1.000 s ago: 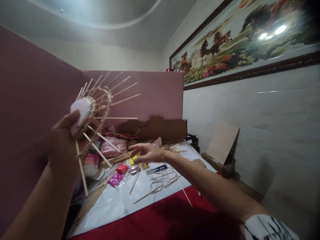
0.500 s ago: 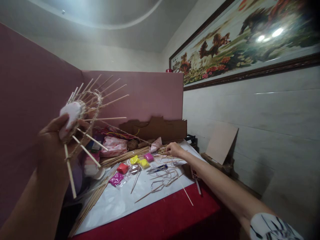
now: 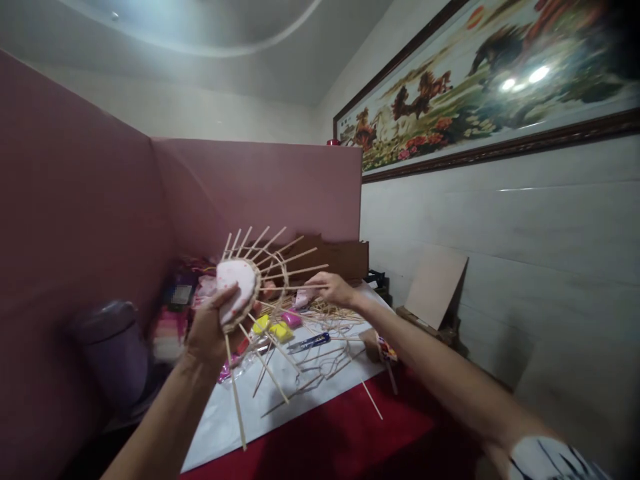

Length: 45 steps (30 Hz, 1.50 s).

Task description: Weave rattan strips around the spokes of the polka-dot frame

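Observation:
My left hand [image 3: 207, 333] grips a round, unfinished stick basket by its base, thumb on the front. The base [image 3: 235, 287] is padded with white cloth with small red spots and edged in twine. Thin wooden sticks [image 3: 273, 380] fan out from it like rays, and a loose loop of twine [image 3: 286, 270] passes among them. To the right, my right hand [image 3: 334, 289] is closed in a pinch beside the stick tips. It has hold of the twine, though the strand is hard to make out against the clutter.
White paper [image 3: 210, 433] covers part of a red-topped table [image 3: 320, 447]. Clay packets [image 3: 281, 331], a blue pen-like tool [image 3: 310, 343] and loose twine and sticks [image 3: 325, 367] lie on it. A purple bin [image 3: 113, 353] stands left; cardboard [image 3: 330, 257] leans behind.
My left hand has brought the stick basket right and down, turning its base more toward me. My right hand has risen slightly and is now close to the stick tips.

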Each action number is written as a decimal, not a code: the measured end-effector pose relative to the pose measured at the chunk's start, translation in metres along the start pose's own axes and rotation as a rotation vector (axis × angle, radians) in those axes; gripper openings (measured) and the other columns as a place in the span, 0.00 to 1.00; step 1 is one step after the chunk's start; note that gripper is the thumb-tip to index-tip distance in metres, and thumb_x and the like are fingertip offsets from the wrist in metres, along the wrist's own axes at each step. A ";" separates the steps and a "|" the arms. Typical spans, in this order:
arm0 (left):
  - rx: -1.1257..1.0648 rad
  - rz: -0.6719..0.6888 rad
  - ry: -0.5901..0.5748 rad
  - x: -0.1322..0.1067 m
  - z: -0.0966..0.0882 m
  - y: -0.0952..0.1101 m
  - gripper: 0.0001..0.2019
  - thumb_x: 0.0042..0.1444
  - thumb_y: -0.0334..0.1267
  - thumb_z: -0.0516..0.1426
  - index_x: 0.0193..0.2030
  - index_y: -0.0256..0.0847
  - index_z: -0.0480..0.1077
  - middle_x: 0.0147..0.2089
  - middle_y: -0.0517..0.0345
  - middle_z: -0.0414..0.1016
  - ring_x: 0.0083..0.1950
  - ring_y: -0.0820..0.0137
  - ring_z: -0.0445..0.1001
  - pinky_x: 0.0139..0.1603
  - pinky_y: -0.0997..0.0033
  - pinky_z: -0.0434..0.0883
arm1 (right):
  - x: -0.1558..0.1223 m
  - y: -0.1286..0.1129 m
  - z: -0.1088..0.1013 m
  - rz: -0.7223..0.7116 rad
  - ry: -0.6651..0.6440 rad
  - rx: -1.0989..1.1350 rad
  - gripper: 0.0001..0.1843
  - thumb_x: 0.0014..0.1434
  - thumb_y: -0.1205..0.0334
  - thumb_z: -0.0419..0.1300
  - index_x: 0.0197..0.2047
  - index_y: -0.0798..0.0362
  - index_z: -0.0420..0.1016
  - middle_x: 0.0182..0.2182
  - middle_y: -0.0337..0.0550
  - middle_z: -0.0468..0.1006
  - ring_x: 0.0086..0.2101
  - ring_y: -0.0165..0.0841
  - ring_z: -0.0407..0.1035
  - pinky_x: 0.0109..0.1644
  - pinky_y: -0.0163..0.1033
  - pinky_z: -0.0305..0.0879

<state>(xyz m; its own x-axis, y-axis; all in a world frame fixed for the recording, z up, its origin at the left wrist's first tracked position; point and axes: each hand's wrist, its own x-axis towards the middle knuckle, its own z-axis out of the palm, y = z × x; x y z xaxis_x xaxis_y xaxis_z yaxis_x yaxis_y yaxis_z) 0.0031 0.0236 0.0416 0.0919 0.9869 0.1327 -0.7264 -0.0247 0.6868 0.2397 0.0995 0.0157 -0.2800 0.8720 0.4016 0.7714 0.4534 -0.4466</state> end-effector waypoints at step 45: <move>0.126 -0.445 0.028 -0.025 -0.039 -0.070 0.10 0.51 0.29 0.54 0.34 0.24 0.74 0.28 0.40 0.79 0.25 0.60 0.77 0.24 0.68 0.75 | -0.095 0.015 0.015 0.073 -0.123 1.041 0.28 0.46 0.65 0.66 0.52 0.48 0.68 0.32 0.38 0.72 0.29 0.26 0.62 0.32 0.32 0.59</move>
<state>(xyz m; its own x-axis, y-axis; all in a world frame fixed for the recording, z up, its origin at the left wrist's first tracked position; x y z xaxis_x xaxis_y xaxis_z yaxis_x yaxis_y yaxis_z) 0.0248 0.0064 -0.0380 0.3564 0.9097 -0.2132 -0.5316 0.3850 0.7544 0.2694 0.0259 -0.0410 -0.3540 0.8898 0.2881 -0.0669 0.2832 -0.9567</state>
